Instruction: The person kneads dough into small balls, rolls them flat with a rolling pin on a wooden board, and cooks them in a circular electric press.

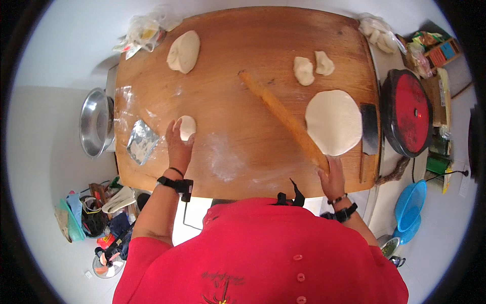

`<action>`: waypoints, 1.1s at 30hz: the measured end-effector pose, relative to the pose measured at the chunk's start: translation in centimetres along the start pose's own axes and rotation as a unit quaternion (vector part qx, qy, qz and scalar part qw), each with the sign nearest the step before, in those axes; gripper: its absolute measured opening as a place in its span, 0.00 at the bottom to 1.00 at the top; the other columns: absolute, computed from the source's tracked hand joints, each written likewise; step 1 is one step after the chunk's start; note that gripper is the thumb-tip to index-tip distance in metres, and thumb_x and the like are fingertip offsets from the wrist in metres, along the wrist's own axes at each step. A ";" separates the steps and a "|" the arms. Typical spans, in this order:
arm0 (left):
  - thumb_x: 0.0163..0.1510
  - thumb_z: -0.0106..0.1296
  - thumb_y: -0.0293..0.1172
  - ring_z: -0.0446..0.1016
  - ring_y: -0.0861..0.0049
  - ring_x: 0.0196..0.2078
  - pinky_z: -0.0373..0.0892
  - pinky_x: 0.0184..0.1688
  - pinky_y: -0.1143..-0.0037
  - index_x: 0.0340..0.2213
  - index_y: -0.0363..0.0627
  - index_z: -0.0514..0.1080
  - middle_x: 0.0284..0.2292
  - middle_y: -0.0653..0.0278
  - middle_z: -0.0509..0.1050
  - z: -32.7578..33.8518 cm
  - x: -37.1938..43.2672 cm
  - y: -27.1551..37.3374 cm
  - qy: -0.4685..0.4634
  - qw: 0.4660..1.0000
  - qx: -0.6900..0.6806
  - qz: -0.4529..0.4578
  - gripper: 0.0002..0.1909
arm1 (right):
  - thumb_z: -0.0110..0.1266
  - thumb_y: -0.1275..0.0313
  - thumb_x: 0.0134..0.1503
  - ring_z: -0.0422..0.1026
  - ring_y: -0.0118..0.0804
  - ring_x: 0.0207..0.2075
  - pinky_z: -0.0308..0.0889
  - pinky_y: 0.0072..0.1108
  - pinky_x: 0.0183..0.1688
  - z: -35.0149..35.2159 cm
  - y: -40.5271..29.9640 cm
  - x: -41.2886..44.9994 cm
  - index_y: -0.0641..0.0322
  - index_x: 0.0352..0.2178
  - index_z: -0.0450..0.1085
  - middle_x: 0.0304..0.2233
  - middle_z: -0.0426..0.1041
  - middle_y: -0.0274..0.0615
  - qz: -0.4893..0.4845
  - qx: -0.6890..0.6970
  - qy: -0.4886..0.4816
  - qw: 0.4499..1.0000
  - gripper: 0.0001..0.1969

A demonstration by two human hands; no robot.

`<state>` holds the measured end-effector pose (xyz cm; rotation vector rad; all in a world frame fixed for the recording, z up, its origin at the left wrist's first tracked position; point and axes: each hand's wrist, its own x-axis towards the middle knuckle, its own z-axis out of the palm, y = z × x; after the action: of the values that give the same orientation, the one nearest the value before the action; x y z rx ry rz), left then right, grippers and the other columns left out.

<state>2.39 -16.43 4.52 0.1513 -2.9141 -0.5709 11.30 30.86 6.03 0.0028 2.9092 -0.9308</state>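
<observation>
My left hand [180, 141] touches a small round piece of dough [187, 127] at the left of the wooden board, fingers around its edge. With my right hand [333, 178] I grip the near end of a wooden rolling pin [281, 114], which slants away to the upper left. Beside the pin, on the right, lies a thin round sheet of rolled dough [334, 122]. Two small dough pieces [303, 71] [324, 63] rest beyond it. A larger dough lump [183, 52] sits at the far left of the board.
A cleaver [369, 129] lies along the board's right edge. An open bag of flour [142, 142] is on the left, near a metal bowl [95, 122] off the board. Past the right edge stands a round red and black appliance [411, 113]. Plastic bags [146, 33] lie at the far left corner.
</observation>
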 end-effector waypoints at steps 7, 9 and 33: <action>0.42 0.64 0.31 0.58 0.49 0.57 0.58 0.59 0.61 0.55 0.47 0.59 0.56 0.49 0.59 0.2 1.8 -3.1 -0.133 0.985 0.043 0.100 0.39 | 0.55 0.71 0.52 0.62 0.59 0.46 0.60 0.40 0.50 5.5 -4.7 4.6 0.65 0.51 0.59 0.42 0.64 0.58 -0.001 -0.097 0.057 0.994 0.25; 0.41 0.63 0.30 0.57 0.48 0.57 0.59 0.58 0.61 0.54 0.47 0.60 0.55 0.49 0.60 0.0 3.0 -4.4 -0.138 0.984 0.013 0.115 0.38 | 0.53 0.72 0.53 0.61 0.58 0.49 0.57 0.40 0.54 5.9 -7.4 4.9 0.64 0.52 0.59 0.45 0.64 0.57 -0.024 -0.107 0.092 0.990 0.24; 0.55 0.51 0.28 0.74 0.64 0.43 0.68 0.45 0.69 0.48 0.38 0.64 0.41 0.51 0.74 2.4 -1.8 -2.7 -0.426 0.827 -0.365 -0.031 0.19 | 0.49 0.66 0.56 0.66 0.49 0.44 0.60 0.36 0.48 24.5 -22.4 7.1 0.59 0.35 0.71 0.39 0.70 0.44 -0.114 0.050 0.045 0.991 0.10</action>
<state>3.94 -17.80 1.03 -0.1597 -3.1323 -2.1847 5.59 -1.80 -1.47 -0.2943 2.9882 -1.1377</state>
